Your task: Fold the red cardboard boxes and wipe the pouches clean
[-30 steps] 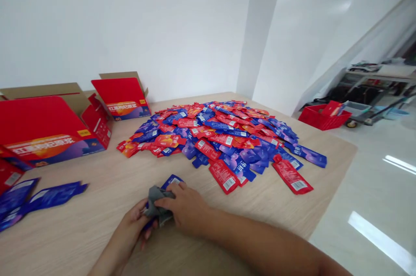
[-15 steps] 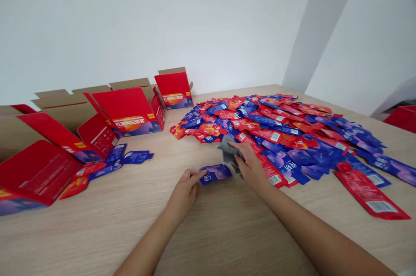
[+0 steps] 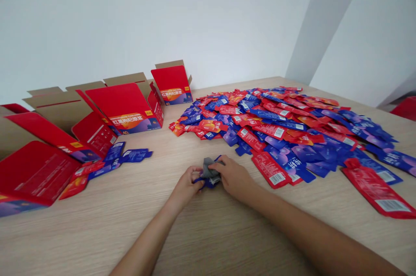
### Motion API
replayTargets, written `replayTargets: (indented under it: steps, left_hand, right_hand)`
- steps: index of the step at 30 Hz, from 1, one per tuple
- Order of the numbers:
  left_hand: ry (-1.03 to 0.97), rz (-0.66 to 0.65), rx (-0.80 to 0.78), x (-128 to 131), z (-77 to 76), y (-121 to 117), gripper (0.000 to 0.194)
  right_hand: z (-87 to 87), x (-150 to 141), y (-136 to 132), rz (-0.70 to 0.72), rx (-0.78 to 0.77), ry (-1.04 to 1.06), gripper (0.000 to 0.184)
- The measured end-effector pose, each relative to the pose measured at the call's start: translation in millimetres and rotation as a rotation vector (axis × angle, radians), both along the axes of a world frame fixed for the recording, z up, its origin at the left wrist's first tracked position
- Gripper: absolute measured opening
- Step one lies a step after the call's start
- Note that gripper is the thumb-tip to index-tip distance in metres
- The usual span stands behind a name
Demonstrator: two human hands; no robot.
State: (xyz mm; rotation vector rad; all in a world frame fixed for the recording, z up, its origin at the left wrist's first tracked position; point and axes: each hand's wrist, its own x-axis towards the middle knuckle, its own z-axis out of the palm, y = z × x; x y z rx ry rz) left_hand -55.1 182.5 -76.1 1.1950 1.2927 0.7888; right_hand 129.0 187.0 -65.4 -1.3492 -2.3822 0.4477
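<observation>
Close together over the table, both hands are at one blue sachet (image 3: pixel 212 182). My left hand (image 3: pixel 186 187) pinches the sachet's left end between thumb and fingers. A crumpled grey cloth (image 3: pixel 209 167) is gripped in my right hand (image 3: pixel 234 177) and lies over the sachet's face, hiding most of it. Just beyond my right hand spreads a large pile of red and blue sachets (image 3: pixel 269 131). One red sachet (image 3: pixel 271 170) at the pile's near edge is the closest to my right wrist.
Open red cartons (image 3: pixel 120 105) with raised flaps stand along the left side, and another carton (image 3: pixel 172 85) stands near the wall. Several loose sachets (image 3: pixel 112 161) lie before the left cartons. A single red sachet (image 3: pixel 380 189) lies at the right on the wooden table (image 3: pixel 97 228).
My right hand has brought the cloth left and down onto the blue sachet. My left hand has gone from a finger on the sachet to pinching its end. The view has shifted slightly.
</observation>
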Motion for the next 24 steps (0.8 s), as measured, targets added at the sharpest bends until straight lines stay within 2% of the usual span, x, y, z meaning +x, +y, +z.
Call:
replayTargets:
  steps: [4, 6, 8, 11, 14, 16, 18, 21, 23, 24]
  left_hand:
    - [-0.03, 0.024, -0.028, -5, 1.4, -3, 0.036]
    - [-0.03, 0.026, -0.058, -8, 1.4, -4, 0.039]
    - [-0.023, 0.029, -0.076, -10, 1.0, -4, 0.042]
    - [-0.032, 0.023, -0.074, -11, 0.9, -3, 0.045]
    - [-0.06, 0.002, -0.082, -9, 2.5, -4, 0.048]
    - [-0.065, 0.0, -0.092, -9, 4.0, -4, 0.048]
    - [-0.049, 0.008, -0.101, -9, 5.0, -5, 0.046]
    - [0.055, 0.027, -0.095, -15, 5.3, -3, 0.038]
    - [0.252, 0.075, -0.014, -23, 6.0, 0, 0.031]
    - [0.4, 0.114, 0.075, -27, 6.9, 0, 0.028]
  right_hand:
    - [-0.4, 29, 19, -0.224, 0.01, -0.051, 0.045]
    - [-0.9, 38, 22, -0.284, 0.025, -0.039, 0.044]
    - [-0.1, 37, 18, -0.264, 0.061, 0.048, 0.044]
    - [2.1, 19, 2, -0.119, 0.13, 0.158, 0.047]
    - [2.2, 1, -10, 0.036, 0.106, 0.079, 0.047]
    - [1.1, 1, -8, 0.02, 0.056, -0.008, 0.043]
    - [0.2, 12, 0, -0.089, 0.032, -0.076, 0.042]
    - [0.5, 33, 14, -0.237, 0.021, -0.155, 0.043]
    - [1.1, 41, 19, -0.272, 0.023, -0.159, 0.043]
    - [1.2, 43, 19, -0.281, 0.026, -0.15, 0.042]
